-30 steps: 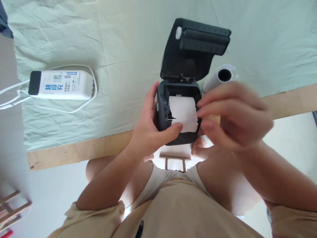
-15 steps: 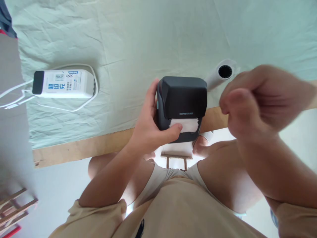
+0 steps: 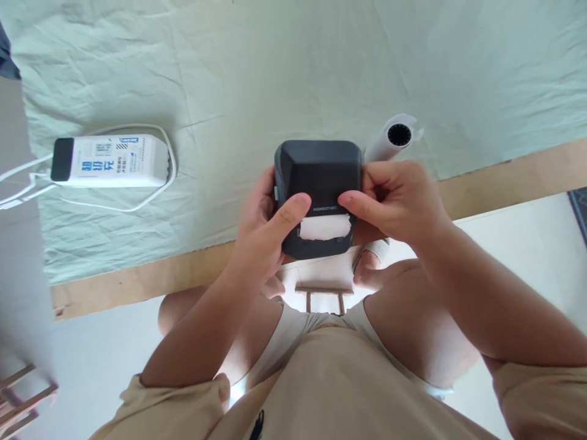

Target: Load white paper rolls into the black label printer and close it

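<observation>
Gripping a small dark printer [image 3: 321, 171] from both sides

Nearest is the beige shirt [image 3: 316, 385], below both hands. The left hand [image 3: 261, 238] is clamped on the printer's left side, its thumb laid over the lid. The right hand [image 3: 398, 198] holds the opposite side with fingers curled, thumb tip pressing near the lid's edge. The two thumb tips point toward each other and stay apart. The printer sits between the hands, lid down, over the table's wooden edge [image 3: 160, 272]; whether it rests on anything cannot be told. White lettering shows between the thumbs, and just below them a torn-edged strip of white paper [image 3: 325, 227] covers part of the front.

Just beyond the right hand is a white roll [image 3: 381, 143] with a dark open core. Wrinkled pale green cloth [image 3: 298, 73] spreads beyond both hands. Well to the left of the left hand, a white box [image 3: 117, 160] with blue characters and a black end lies on the cloth, a white cable [image 3: 151, 203] looped around it.
</observation>
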The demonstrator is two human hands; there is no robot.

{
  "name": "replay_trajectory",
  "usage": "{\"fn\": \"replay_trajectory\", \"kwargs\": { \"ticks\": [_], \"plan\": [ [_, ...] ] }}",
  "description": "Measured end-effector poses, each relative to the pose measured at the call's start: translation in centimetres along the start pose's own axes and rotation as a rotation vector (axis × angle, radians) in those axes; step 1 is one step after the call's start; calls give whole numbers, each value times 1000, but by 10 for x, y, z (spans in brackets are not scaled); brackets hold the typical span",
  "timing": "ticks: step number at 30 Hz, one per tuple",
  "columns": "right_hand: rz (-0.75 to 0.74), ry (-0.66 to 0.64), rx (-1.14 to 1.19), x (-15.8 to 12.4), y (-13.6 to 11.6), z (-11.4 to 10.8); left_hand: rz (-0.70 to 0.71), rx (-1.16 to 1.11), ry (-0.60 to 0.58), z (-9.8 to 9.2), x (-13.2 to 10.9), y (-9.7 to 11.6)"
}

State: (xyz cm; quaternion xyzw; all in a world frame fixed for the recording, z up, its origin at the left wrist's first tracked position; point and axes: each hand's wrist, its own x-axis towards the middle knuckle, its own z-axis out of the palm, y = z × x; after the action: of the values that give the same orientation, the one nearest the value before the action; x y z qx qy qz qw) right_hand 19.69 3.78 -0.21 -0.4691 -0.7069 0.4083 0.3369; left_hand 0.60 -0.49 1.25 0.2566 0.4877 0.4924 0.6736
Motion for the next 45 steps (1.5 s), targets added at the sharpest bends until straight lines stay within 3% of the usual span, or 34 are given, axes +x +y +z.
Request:
{"fn": "replay_trajectory", "kwargs": {
  "ticks": [6,13,18,22,25,28,32,36,38,41,45],
  "plan": [
    [-30,-13,27,-1,10,1,145,-87,-11,1,5,-13],
    [-180,-13,10,2,14,0,80,-182,200,1,17,-19],
    [-93,-104,116,-3,10,-5,118,-211,175,-2,18,-20],
    [-90,-90,108,-6,9,-10,130,-238,108,-5,19,-22],
    [-174,-22,71,-5,11,-12,123,-250,111,-7,20,-22],
    [-303,166,34,-2,9,-9,99,-241,140,-8,22,-23],
    [-405,370,163,2,-2,1,95,-209,153,-7,22,-23],
    [-416,500,92,7,-17,4,81,-184,49,-6,19,-20],
    [-398,453,-142,9,-22,2,86,-164,-20,-7,16,-19],
    [-338,247,-547,10,-27,-4,138,-102,-62,-9,10,-18],
    [-268,-36,-763,8,-37,-9,110,-6,-87,-10,4,-15]
  ]
}}
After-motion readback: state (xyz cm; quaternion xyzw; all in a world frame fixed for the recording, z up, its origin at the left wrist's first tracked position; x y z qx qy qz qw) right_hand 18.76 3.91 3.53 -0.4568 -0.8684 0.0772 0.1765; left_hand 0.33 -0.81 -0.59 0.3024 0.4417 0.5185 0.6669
